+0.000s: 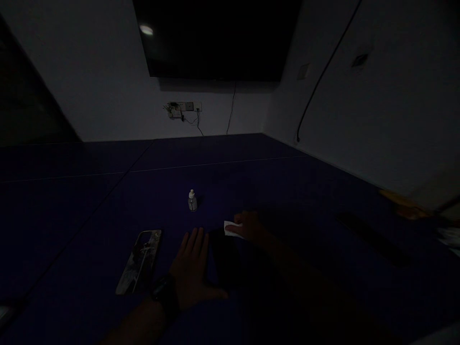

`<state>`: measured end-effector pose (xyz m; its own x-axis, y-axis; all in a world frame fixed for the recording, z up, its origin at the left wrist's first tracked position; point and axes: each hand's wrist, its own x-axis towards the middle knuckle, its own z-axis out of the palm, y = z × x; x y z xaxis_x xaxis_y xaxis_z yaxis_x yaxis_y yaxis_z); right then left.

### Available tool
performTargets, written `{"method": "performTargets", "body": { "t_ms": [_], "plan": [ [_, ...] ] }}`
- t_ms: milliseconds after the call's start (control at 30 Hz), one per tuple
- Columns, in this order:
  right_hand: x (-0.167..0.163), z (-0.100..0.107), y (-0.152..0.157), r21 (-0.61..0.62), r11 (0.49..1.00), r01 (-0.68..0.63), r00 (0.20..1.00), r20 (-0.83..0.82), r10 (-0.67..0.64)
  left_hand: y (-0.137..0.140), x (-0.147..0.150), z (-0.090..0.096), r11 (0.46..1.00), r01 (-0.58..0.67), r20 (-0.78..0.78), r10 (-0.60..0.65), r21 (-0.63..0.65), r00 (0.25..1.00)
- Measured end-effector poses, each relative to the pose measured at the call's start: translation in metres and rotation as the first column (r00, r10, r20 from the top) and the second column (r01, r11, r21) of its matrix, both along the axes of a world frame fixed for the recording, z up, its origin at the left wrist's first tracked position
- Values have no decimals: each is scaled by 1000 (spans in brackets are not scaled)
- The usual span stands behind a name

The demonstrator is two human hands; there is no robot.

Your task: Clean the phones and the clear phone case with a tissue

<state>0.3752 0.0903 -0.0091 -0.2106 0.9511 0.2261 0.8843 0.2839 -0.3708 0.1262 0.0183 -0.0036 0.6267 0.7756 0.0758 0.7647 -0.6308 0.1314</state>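
Note:
My left hand [192, 268] lies flat with fingers stretched out, beside a dark flat rectangular object [226, 261] that looks like a phone; dim light hides its details. A dark watch [165, 290] is on the left wrist. At the far right corner of the dark object, my right hand [249, 225] is closed on a small white cloth or tissue [232, 229]. Left of my left hand lies a patterned phone case [140, 262] with a camera cutout. Beyond both hands stands a small clear bottle [192, 201] with a white cap.
The surface [230, 184] is dark blue. A long dark object [372, 237] lies to the right, with a yellow-orange item [406, 206] past it near the wall. Ahead are a wall-mounted screen [219, 38], sockets [187, 106] and hanging cables [232, 108].

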Motion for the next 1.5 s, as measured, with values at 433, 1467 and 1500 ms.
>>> {"method": "performTargets", "body": {
  "t_ms": [433,1467,1500],
  "plan": [
    [1,-1,-4,16,996,-89,996,-21,89,-1,1,1,1000,10,39,-10,14,999],
    [-8,-4,-3,1,997,-74,994,-74,74,-1,0,-4,997,23,51,-26,68,998],
    [-6,-3,-3,-3,998,-60,996,-73,59,0,-1,-5,997,25,58,-30,76,998]
  ]
}}
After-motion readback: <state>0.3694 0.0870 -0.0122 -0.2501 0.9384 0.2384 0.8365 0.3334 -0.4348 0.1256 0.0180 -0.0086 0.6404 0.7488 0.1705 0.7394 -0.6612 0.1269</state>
